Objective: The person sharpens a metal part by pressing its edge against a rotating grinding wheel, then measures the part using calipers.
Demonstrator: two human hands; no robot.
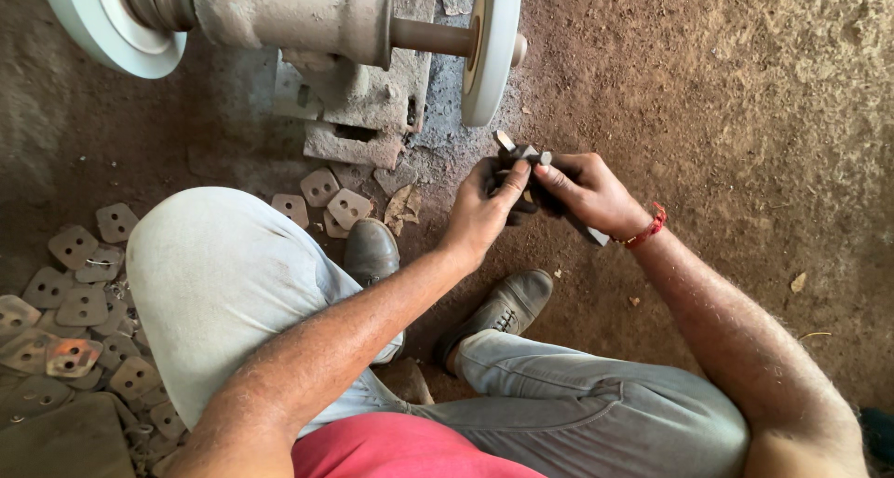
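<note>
My left hand (486, 208) and my right hand (589, 193) meet just below the right grinding wheel (491, 45). Both grip a small dark metal piece (523, 152), whose bright tip pokes up toward the wheel's lower edge. My right hand also holds a dark flat bar (590, 233) that sticks out under the palm. A red thread band (649, 227) circles my right wrist. I sit low with my knees up, and my dusty shoes (507, 303) rest on the dirt floor under my hands.
A double-ended bench grinder (307, 17) stands on a dusty metal base (368, 101), with a second white wheel (107, 22) at top left. Several flat, rounded metal plates with holes (79, 320) lie heaped at the left; a few more plates (335, 203) rest by the base.
</note>
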